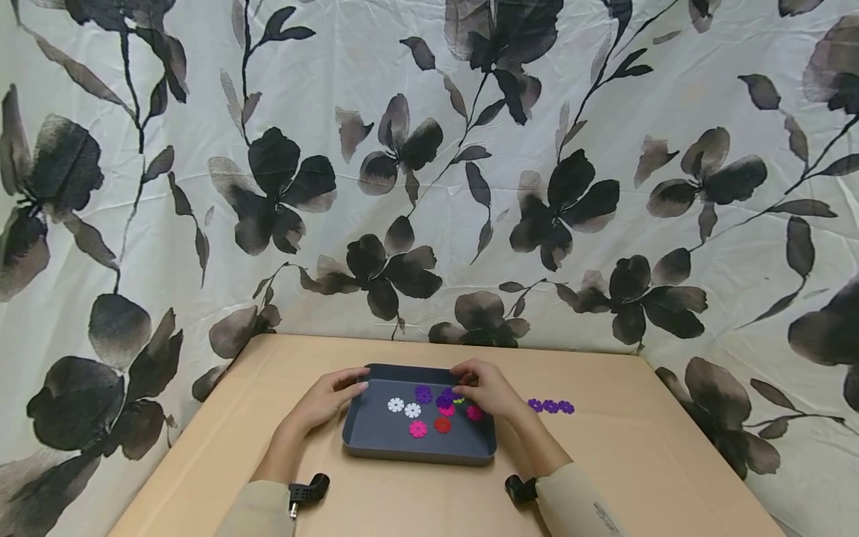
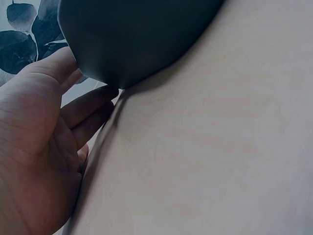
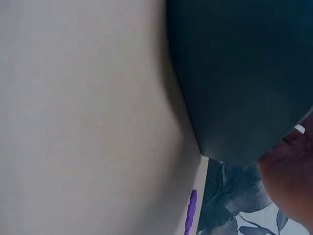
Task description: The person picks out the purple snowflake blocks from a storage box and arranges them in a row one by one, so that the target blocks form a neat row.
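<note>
A dark grey rectangular tray [image 1: 382, 440] stands between both hands, holding several loose notched plastic discs. White discs [image 1: 412, 410] lie left of centre, a pink disc [image 1: 417, 429] and a red disc [image 1: 442, 424] nearer the front. Purple discs [image 1: 423, 394] sit toward the back. My left hand [image 1: 329, 399] grips the tray's back left corner, thumb over the rim; the left wrist view shows its other fingers beside and below the tray wall [image 2: 132, 44]. My right hand [image 1: 488, 388] holds the back right corner, its fingers partly covering the discs there.
On the cardboard-coloured table [image 1: 604, 462], right of the tray, lies a row of joined purple discs [image 1: 550, 406]. A white cloth with dark flowers [image 1: 403, 224] hangs behind the table's back edge.
</note>
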Tool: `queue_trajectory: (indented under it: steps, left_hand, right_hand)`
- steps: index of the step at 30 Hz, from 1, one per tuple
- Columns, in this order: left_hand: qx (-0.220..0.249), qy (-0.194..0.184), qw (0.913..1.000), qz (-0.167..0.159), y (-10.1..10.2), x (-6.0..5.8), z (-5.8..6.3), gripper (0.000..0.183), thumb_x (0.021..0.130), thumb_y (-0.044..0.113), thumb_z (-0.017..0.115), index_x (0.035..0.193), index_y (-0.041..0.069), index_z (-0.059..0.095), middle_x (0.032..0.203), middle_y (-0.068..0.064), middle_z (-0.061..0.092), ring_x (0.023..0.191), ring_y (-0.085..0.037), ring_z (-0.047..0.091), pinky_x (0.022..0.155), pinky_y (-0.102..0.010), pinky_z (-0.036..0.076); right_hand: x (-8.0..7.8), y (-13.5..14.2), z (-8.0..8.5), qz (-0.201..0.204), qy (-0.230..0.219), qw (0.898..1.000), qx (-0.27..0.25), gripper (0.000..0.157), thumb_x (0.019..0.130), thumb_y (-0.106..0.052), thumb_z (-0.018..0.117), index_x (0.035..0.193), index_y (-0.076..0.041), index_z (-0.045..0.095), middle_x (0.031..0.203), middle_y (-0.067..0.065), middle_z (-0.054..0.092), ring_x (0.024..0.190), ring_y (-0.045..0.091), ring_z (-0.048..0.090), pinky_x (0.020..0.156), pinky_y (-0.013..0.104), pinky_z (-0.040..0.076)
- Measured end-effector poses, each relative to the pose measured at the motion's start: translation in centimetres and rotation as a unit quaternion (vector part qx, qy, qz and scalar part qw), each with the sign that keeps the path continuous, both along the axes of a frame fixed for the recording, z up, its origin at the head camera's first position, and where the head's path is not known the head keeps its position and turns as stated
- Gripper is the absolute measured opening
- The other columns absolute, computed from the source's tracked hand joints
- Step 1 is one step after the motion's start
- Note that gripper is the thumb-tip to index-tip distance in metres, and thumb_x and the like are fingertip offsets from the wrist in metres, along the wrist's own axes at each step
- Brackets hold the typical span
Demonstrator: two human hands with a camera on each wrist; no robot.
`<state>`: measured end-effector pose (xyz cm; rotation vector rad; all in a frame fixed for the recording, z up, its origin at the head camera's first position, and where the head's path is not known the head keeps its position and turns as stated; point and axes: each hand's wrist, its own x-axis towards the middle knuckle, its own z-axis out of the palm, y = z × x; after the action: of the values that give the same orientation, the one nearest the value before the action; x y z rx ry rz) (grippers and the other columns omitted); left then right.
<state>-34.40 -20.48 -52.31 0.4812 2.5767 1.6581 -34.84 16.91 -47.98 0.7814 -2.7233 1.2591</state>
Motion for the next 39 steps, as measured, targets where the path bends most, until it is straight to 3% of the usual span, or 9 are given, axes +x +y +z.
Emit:
queue_trajectory:
  steps: [6, 10, 16, 19, 29, 39]
  left_hand:
    - [-0.006, 0.001, 1.0, 0.0, 0.0, 0.2, -0.1, 0.05, 0.1, 0.041, 0.069, 0.144, 0.018, 0.063, 0.152, -0.011, 0.057, 0.144, -0.035, 0.051, 0.12, -0.056, 0.039]
    - [-0.006, 0.003, 1.0, 0.003, 0.0, 0.2, 0.0, 0.049, 0.101, 0.039, 0.069, 0.145, 0.019, 0.063, 0.152, -0.012, 0.057, 0.144, -0.035, 0.051, 0.12, -0.056, 0.04]
    - [-0.005, 0.001, 1.0, 0.003, 0.0, 0.1, 0.0, 0.049, 0.101, 0.039, 0.069, 0.144, 0.019, 0.063, 0.152, -0.012, 0.058, 0.144, -0.035, 0.052, 0.119, -0.056, 0.04]
    - [-0.002, -0.002, 1.0, 0.004, 0.0, 0.0, 0.1, 0.049, 0.1, 0.04, 0.069, 0.144, 0.019, 0.063, 0.151, -0.012, 0.058, 0.144, -0.034, 0.051, 0.12, -0.056, 0.04]
    - [-0.006, -0.001, 1.0, 0.003, 0.0, 0.0, 0.1, 0.049, 0.1, 0.041, 0.069, 0.144, 0.019, 0.063, 0.152, -0.011, 0.057, 0.145, -0.035, 0.05, 0.12, -0.057, 0.039]
    - [-0.005, 0.0, 1.0, 0.001, -0.1, 0.0, 0.1, 0.05, 0.1, 0.04, 0.069, 0.144, 0.018, 0.063, 0.152, -0.012, 0.058, 0.145, -0.035, 0.05, 0.12, -0.056, 0.039]
  right_hand:
    - [-0.3, -0.7, -0.3, 0.024, 0.001, 0.996, 0.081, 0.032, 0.093, -0.007, 0.077, 0.124, 0.002, 0.072, 0.117, 0.016, 0.074, 0.09, 0.016, 0.063, 0.081, 0.033, 0.056]
    - [-0.5, -1.3, -0.3, 0.021, 0.009, 0.993, 0.119, 0.03, 0.093, -0.007, 0.077, 0.123, -0.001, 0.073, 0.109, 0.012, 0.073, 0.083, 0.015, 0.059, 0.075, 0.031, 0.052]
    - [-0.7, -1.8, -0.7, 0.0, 0.018, 0.988, 0.155, 0.023, 0.092, -0.008, 0.079, 0.115, -0.006, 0.077, 0.109, 0.009, 0.075, 0.096, 0.022, 0.065, 0.093, 0.048, 0.056]
    - [-0.7, -2.0, -0.8, -0.008, 0.018, 0.987, 0.162, 0.021, 0.091, -0.01, 0.08, 0.112, -0.008, 0.078, 0.11, 0.008, 0.075, 0.097, 0.022, 0.065, 0.095, 0.049, 0.056]
    - [-0.9, -1.8, -1.0, -0.013, 0.009, 0.99, 0.137, 0.015, 0.089, -0.008, 0.082, 0.101, -0.013, 0.075, 0.095, 0.002, 0.066, 0.079, 0.014, 0.054, 0.072, 0.03, 0.046]
    - [-0.7, -1.6, -0.9, -0.013, 0.0, 0.993, 0.117, 0.01, 0.086, -0.006, 0.084, 0.089, -0.012, 0.076, 0.089, 0.0, 0.064, 0.075, 0.012, 0.055, 0.066, 0.026, 0.047]
